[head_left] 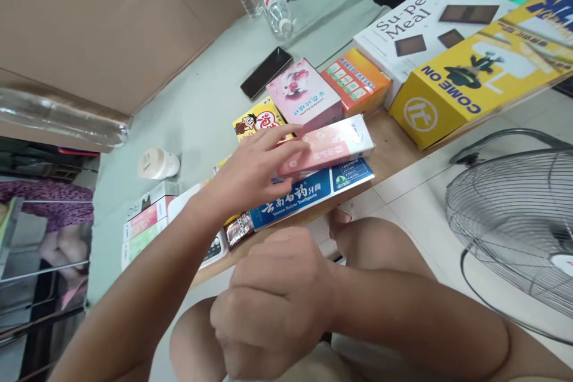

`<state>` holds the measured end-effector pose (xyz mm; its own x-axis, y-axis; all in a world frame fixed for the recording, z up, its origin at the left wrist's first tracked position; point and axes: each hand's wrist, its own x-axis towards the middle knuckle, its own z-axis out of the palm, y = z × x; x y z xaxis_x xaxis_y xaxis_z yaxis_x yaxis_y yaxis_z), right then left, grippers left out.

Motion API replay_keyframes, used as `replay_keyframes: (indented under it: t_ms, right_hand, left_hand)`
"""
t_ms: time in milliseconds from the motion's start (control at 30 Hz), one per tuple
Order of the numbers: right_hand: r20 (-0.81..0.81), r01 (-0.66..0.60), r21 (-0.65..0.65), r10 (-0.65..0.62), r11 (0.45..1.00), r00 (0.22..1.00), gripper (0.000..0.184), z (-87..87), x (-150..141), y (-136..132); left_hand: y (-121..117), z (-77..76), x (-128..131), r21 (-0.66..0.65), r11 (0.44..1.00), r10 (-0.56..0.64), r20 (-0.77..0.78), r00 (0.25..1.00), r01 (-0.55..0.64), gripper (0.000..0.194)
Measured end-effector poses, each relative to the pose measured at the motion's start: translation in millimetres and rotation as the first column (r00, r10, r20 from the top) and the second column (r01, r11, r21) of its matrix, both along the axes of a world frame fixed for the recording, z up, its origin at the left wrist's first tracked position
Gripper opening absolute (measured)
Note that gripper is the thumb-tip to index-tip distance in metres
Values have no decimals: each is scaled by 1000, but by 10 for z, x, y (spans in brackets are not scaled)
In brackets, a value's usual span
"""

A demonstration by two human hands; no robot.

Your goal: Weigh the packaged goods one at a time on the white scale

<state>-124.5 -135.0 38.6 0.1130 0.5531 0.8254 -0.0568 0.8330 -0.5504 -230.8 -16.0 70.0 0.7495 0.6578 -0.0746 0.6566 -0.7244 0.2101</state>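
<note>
My left hand point(257, 170) reaches in from the left, its thumb and fingers around the left end of a long pink toothpaste box point(333, 142). That box lies tilted over a blue toothpaste box point(295, 198), partly covering it. Close to me, my right hand point(273, 304) is closed in a fist, back of the hand up, and no object shows in it. Behind the left hand stand a yellow box with a cartoon figure point(250, 121), partly hidden by the fingers, and a pink square box point(304, 95). A brown shiny packet point(239, 230) lies left of the blue box.
An orange box point(358, 83), a white "Super Meal" box point(430, 24) and a long yellow box point(478, 71) sit right. Behind are a phone point(267, 73) and bottles point(275, 9). A white jar point(157, 163) stands left; a fan point(514, 209) stands right. Another person's legs point(67, 250) show left.
</note>
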Motion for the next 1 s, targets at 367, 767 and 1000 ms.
replay_keyframes:
  t_ms: [367,767,1000]
  right_hand:
    - [175,197,-222,-160,955,971,18,-42,205,219]
    - [466,335,-562,-45,756,884,12,-47,242,295]
    - [484,344,-593,-19,728,875,12,-34,285,322]
  left_hand:
    - [-147,-236,-9,142,979,139,76,987,-149,31]
    - [-198,-218,6,0,964,262,156,952,-265,36]
    - [-243,-162,-123,106,986,89,304,949,-126,37]
